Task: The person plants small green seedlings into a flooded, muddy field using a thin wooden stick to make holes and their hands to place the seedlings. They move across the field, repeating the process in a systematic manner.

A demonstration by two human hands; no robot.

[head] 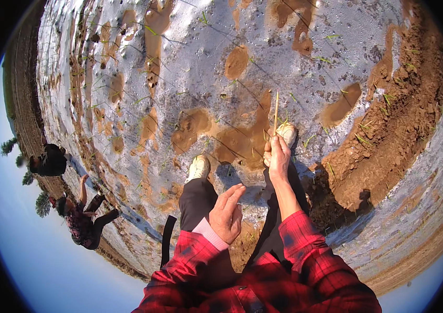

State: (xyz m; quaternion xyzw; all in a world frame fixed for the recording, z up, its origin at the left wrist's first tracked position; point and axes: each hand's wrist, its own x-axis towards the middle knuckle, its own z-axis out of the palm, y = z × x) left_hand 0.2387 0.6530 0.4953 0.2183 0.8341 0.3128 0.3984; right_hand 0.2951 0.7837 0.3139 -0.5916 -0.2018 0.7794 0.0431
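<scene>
My right hand (278,156) grips a thin wooden stick (276,111) that points away from me over the ground. My left hand (227,215) is held in front of my body with its fingers bent together; whether something small lies inside it cannot be told. Plastic mulch film (213,62), silvery and smeared with mud, covers the soil before me. Thin green seedlings (251,60) stick up through holes in the film. Between and beyond my feet are brown muddy puddles (241,144).
My left shoe (198,168) and right shoe (287,133) stand on the film. A furrow of bare clumpy soil (386,144) curves along the right. Two people, one in black (51,160) and one in a patterned top (78,225), are at the far left. Trees (43,204) stand behind them.
</scene>
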